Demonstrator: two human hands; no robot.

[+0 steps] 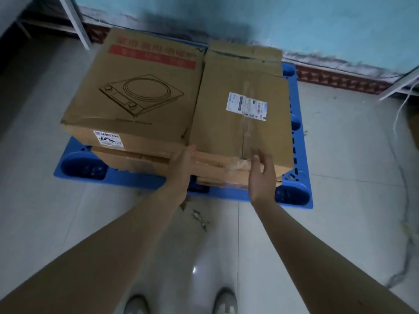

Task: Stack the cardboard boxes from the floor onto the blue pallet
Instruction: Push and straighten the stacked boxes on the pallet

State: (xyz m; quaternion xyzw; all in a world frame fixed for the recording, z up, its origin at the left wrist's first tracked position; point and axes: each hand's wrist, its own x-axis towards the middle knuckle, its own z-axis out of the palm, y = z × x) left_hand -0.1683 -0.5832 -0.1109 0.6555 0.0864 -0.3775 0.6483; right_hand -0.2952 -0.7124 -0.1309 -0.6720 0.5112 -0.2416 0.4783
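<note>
In the middle of my view two brown cardboard boxes lie side by side on the blue plastic pallet, which sits on the floor against the far wall. The large flat brown box printed with a line drawing of a cooktop and a red band takes the left side. It rests on another brown carton, of which only the near edge shows. The plain brown box with a white shipping label takes the right side, touching the printed box along their shared edge. Under its near end I see flattened, taped cardboard layers.

My left hand reaches to the near left corner of the labelled box, fingers straight and laid against the cardboard, gripping nothing. My right hand is at the same box's near edge, to the right of the tape seam, fingers loosely spread and thumb up, with nothing in it. I cannot tell whether it touches the box.

The pale glossy tiled floor surrounds the pallet, with small cardboard scraps just below it. Two grey shoes show at the bottom edge. A teal wall with a red patterned skirting runs across the top, white metal frame legs stand at upper left, and a white cord hangs at right.
</note>
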